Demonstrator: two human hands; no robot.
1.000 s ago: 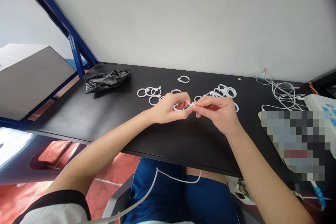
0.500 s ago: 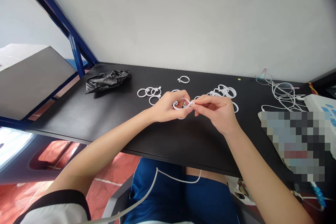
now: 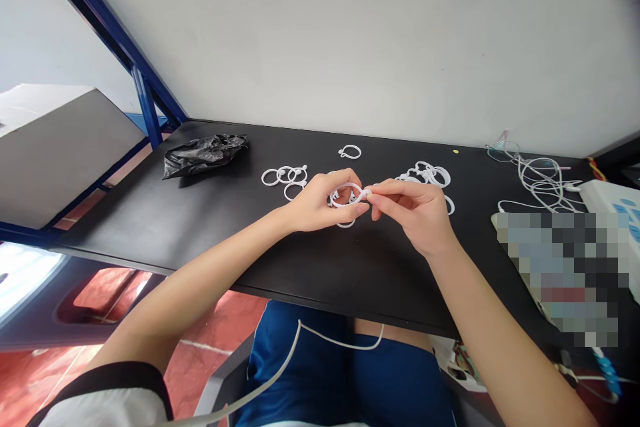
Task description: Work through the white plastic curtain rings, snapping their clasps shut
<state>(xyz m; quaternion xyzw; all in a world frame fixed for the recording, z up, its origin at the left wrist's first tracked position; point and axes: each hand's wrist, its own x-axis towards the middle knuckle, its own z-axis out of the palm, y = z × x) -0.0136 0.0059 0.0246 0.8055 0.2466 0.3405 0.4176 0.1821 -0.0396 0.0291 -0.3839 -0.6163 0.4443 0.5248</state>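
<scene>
- Spanning the view from nine to three o'clock, a black table (image 3: 150,227) carries everything, with its far edge against a pale wall (image 3: 350,33).
- A blue metal frame (image 3: 143,97) rises at ten o'clock, beyond the table's far left corner.
- A crumpled black bag (image 3: 204,152) lies on the table at ten o'clock from the hands, well apart from them.
- A tangle of white cables (image 3: 540,177) lies at two o'clock, near the right edge.
- The left hand (image 3: 320,203) is over the middle of the table, its thumb and fingers closed on the left side of a white ring (image 3: 350,193).
- The right hand (image 3: 415,210) meets it from three o'clock, with thumb and forefinger pinched on the right end of the same ring.
- The white ring is held between both hands, just above the table top at its centre.
- A heap of rings (image 3: 427,175) lies at twelve o'clock from the right hand, just beyond the knuckles.
- A few loose rings (image 3: 285,177) lie at ten o'clock from the left hand, near it.
- A lower ring (image 3: 346,223) shows at six o'clock under the left fingertips; whether it is joined to the held one I cannot tell.
- A single ring (image 3: 350,151) lies alone at twelve o'clock, nearer the wall.
</scene>
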